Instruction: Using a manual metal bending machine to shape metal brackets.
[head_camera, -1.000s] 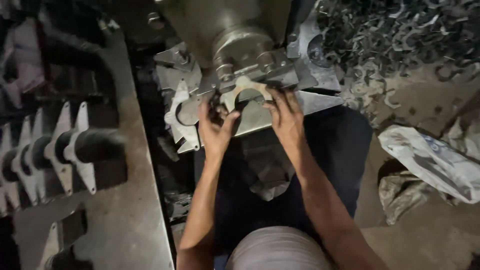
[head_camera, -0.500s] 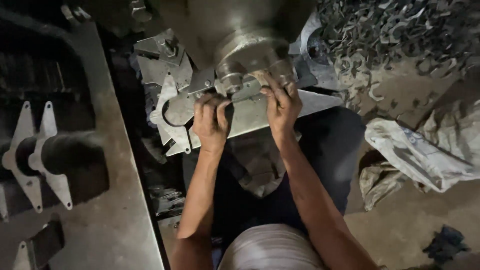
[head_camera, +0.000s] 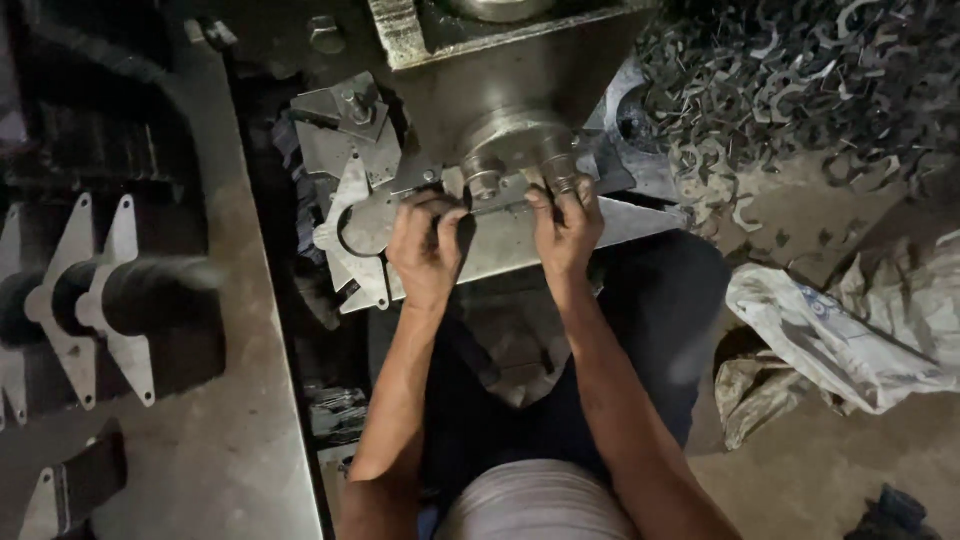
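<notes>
My left hand (head_camera: 428, 245) and my right hand (head_camera: 566, 228) both press on a flat metal piece (head_camera: 505, 190) that lies under the round steel die (head_camera: 515, 145) of a press machine. The piece rests on a slanted steel plate (head_camera: 500, 250); most of it is hidden by my fingers and the die. Both hands have their fingers curled around the piece's edges. A stack of cut star-like metal plates (head_camera: 345, 215) lies just left of my left hand.
A steel table (head_camera: 230, 420) on the left carries a dark shaft with triangular plates (head_camera: 110, 295). A heap of curved metal offcuts (head_camera: 790, 90) fills the upper right. White sacks (head_camera: 840, 335) lie on the floor to the right. My legs are under the press.
My hands pushed the metal piece up and in under the die. My fingers have closed tighter on it. The view has tilted down a little.
</notes>
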